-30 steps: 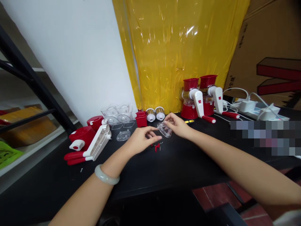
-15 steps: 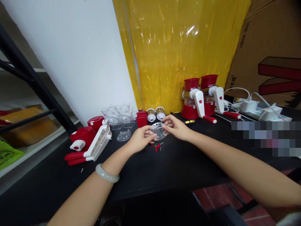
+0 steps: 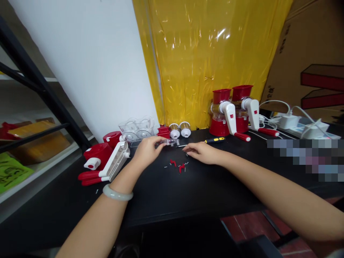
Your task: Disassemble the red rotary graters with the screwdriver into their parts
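Observation:
My left hand [image 3: 147, 150] pinches a clear plastic disc [image 3: 172, 142], tilted so that it shows nearly edge-on, low over the black table. To its right, my right hand [image 3: 202, 152] is palm down at the tabletop, fingers reaching left, with no object visible in it. A screwdriver [image 3: 215, 140] with a yellow and black handle lies just behind that hand, its metal shaft passing behind the fingers. In front of both hands lie two small red plastic pieces [image 3: 182, 168] and several small screws [image 3: 186, 163].
White crank handles with red grips [image 3: 114, 163] and red bases [image 3: 98, 156] lie at left. Clear plastic housings [image 3: 137, 129], red hoppers [image 3: 163, 132] and two drum graters [image 3: 185, 129] stand at the back. Two assembled rotary graters [image 3: 221, 113] and a power strip [image 3: 309, 127] are at right.
My right hand has let go of the clear disc and moved down to the tabletop. My left hand has moved left with the disc, now tilted. The red pieces and screwdriver are more exposed.

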Demonstrator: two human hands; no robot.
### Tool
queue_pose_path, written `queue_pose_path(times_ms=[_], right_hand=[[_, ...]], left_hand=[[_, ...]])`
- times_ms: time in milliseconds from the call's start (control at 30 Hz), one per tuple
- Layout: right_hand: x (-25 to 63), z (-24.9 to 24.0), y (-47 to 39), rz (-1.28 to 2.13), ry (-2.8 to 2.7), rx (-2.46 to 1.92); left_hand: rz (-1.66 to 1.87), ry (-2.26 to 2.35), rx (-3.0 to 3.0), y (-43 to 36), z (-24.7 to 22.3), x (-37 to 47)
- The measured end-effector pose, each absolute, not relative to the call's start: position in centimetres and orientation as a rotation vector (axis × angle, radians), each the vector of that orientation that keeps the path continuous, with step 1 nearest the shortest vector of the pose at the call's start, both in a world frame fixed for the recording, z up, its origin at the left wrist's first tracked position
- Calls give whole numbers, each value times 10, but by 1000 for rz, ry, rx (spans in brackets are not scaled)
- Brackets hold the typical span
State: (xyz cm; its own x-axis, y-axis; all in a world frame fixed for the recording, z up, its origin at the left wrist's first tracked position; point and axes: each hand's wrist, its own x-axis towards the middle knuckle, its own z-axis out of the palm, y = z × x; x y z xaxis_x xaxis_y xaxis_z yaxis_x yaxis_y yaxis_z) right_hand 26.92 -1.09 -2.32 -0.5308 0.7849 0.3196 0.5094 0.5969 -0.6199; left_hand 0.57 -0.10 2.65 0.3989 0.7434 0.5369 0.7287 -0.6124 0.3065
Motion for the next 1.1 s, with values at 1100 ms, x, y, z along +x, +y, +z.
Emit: queue_pose_path(times_ms=[1100], right_hand=[[220, -11, -9, 924, -1871, -687]], left_hand=[[1153, 939, 2496, 4, 24, -4]])
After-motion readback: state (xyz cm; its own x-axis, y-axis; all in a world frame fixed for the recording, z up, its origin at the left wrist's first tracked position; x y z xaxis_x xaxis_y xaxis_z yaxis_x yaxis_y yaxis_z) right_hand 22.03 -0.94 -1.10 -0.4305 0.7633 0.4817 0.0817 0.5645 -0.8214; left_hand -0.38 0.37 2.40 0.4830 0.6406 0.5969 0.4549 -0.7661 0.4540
